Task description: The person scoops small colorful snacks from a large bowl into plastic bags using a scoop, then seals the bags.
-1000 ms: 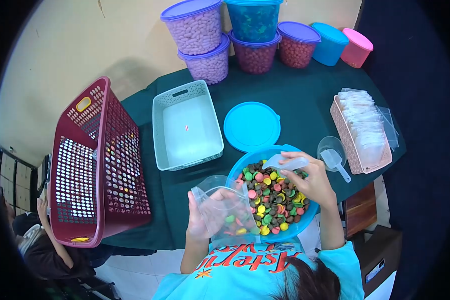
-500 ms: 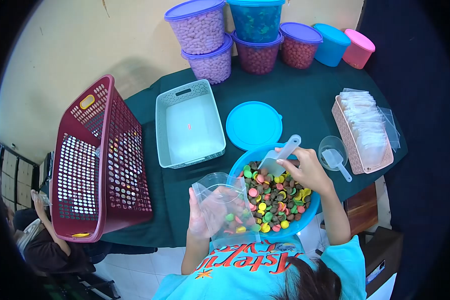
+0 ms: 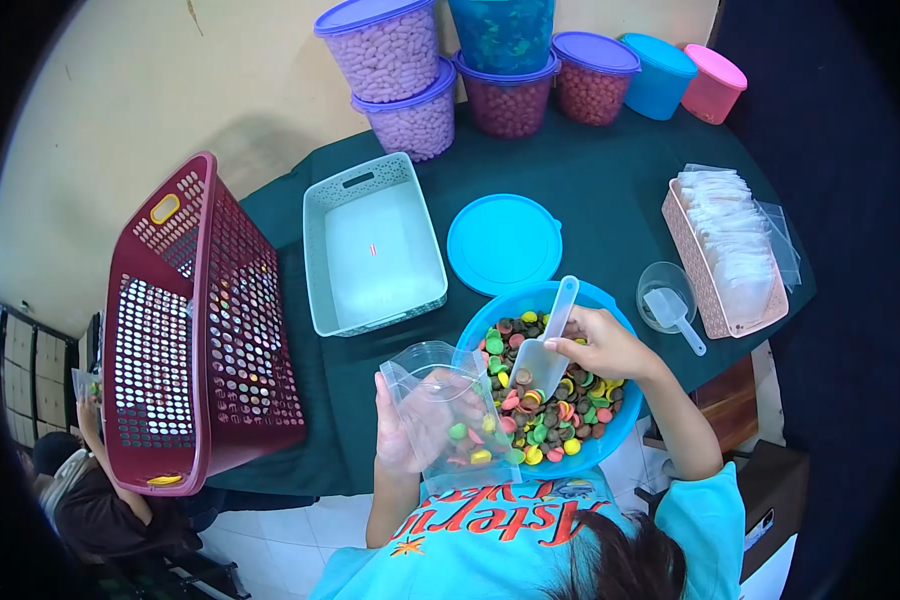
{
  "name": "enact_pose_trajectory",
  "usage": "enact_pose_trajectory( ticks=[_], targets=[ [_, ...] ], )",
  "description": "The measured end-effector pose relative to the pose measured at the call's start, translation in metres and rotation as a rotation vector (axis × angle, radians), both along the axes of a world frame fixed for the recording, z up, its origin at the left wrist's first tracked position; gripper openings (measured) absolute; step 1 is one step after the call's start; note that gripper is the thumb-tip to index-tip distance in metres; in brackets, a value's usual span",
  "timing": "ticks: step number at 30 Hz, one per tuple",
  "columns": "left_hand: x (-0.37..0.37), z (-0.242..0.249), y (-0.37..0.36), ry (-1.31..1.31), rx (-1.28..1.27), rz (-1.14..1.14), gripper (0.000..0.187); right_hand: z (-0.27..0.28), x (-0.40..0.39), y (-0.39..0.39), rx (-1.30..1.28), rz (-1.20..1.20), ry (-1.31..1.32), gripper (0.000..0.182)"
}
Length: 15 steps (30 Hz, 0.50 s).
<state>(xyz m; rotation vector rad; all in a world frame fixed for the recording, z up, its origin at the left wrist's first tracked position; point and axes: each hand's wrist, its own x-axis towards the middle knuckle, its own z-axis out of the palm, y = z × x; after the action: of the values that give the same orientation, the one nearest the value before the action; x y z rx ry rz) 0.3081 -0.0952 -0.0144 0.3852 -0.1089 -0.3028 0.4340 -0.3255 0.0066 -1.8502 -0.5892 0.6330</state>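
My left hand grips a clear plastic pouch by its side, its top spread apart. Several green, pink and yellow candies lie at the bottom of the pouch. In my right hand is a translucent scoop, handle up and blade pushed into the candies. These brown, green, yellow and pink discs fill a round blue tub. The pouch hangs over the tub's left side and hides part of it.
A blue lid and a pale basket lie behind the tub. The maroon laundry basket stands left. On the right are a small scoop in a cup and a pink basket of pouches. Lidded tubs line the wall. Another person sits left.
My right hand has tipped the scoop more upright and lowered its blade into the candies. The pouch stays nearly still in my left hand. The other person's hand has risen slightly.
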Motion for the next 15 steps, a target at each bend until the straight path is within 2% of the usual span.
enact_pose_trajectory(
  ticks=[1,3,7,15],
  targets=[
    [0.001,0.0,-0.001,0.007,-0.072,-0.027,0.089,-0.001,0.001,0.0,-0.002,-0.002,0.0,0.026],
    [0.001,-0.003,-0.001,0.014,-0.076,-0.03,0.088,-0.003,0.005,-0.001,-0.023,0.005,0.11,0.031],
    [0.001,-0.004,-0.001,0.032,-0.098,-0.053,0.088,0.001,0.005,0.0,0.004,-0.017,0.129,0.037],
    [0.004,-0.002,-0.004,0.024,-0.006,-0.032,0.089,0.006,0.005,-0.001,-0.028,0.008,0.146,0.04]
  ],
)
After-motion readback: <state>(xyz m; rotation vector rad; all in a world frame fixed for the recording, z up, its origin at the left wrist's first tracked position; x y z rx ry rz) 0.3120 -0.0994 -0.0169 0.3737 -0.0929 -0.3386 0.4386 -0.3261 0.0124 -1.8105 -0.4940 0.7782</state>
